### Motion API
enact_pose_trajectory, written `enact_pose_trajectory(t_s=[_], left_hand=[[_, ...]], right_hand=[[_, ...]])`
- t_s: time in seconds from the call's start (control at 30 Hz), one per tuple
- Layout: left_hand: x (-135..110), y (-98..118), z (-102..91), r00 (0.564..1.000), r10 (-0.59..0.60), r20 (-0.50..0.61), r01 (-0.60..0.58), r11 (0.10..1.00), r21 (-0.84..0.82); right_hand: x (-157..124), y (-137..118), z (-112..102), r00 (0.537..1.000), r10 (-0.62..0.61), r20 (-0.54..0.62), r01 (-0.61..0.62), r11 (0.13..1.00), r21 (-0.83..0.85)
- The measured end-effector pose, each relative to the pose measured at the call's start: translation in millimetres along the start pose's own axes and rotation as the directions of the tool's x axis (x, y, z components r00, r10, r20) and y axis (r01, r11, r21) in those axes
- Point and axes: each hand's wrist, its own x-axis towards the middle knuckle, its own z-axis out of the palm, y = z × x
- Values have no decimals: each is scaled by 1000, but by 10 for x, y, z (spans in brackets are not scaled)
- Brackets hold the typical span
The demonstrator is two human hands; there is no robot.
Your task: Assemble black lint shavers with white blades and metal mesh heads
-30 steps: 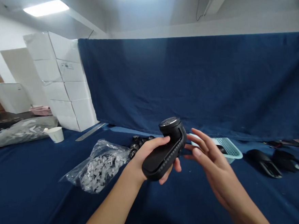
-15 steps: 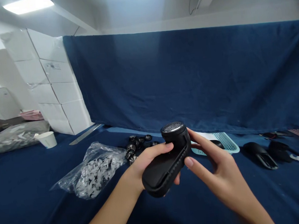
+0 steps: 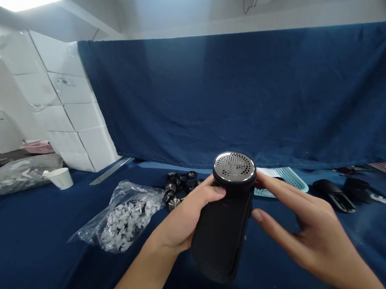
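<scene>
My left hand is wrapped around a black lint shaver with a round perforated metal head, held above the blue table with the head pointing up and toward me. My right hand touches the shaver's right side just under the head, fingers stretched along it. A clear bag of small white parts lies to the left on the cloth. A heap of round black and metal caps sits behind my left hand.
A teal mesh basket lies behind my right hand, with black shaver bodies to its right. A paper cup, a grey bag and stacked white boxes stand at the left. A blue cloth wall backs the table.
I have turned the shaver so that its metal head faces me and brought it closer. My right hand has closed in from apart to touching the shaver's side.
</scene>
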Motion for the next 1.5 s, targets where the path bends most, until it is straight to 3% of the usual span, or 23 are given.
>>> enact_pose_trajectory(t_s=[0.23,0.33,0.6,0.8,1.13,1.2,1.37,1.5], left_hand=[[-40,-6,94,979,121,-164,-83,972,221],[-42,-6,122,974,144,-175,-96,961,258],[-23,-17,122,986,110,-128,-80,972,221],[-29,-30,137,981,110,-162,-75,976,207],[-30,-76,133,977,127,-173,-109,988,112],[-21,-72,133,984,100,-147,-92,994,61],[3,-24,110,999,25,39,-18,986,-169],[24,-1,23,973,-118,196,171,946,-275]], right_hand=[[27,58,0,995,23,95,-19,999,-38],[29,89,-23,992,16,125,-10,999,-49],[25,70,-57,990,17,140,-7,997,-72],[21,58,-40,989,12,149,-1,997,-74],[2,22,87,994,21,107,-29,997,66],[-1,24,114,996,15,93,-23,995,93],[28,12,149,998,41,46,-47,987,151],[57,-34,152,992,110,-54,-101,983,152]])
